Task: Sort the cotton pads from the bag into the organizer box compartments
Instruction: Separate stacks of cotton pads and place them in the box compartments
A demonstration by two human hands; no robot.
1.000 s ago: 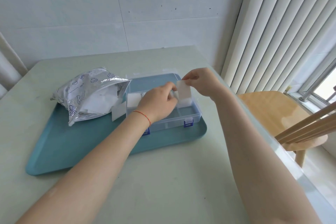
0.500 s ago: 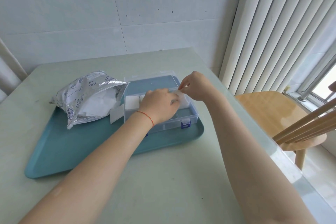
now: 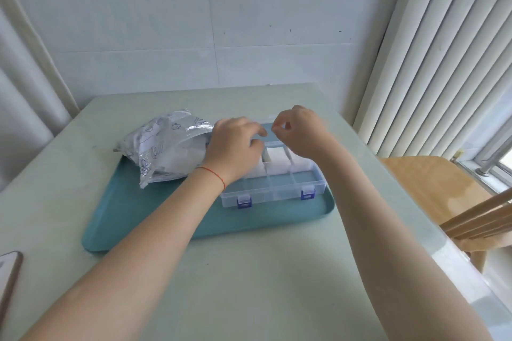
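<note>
White cotton pads (image 3: 275,155) already fill the far row of the clear organizer box (image 3: 273,185) on the teal tray (image 3: 155,210), at least in the 2 far compartments that show; the near row of 3 visible compartments looks bare. Beside the box, the silver bag (image 3: 163,147) lies open with more pads inside, so I judge the sorting less than half done. Over the far row, the left hand (image 3: 234,147) hovers with curled fingers; whether it holds a pad I cannot tell. Just beside it, the right hand (image 3: 300,130) pinches thumb to forefinger with nothing visible between.
</note>
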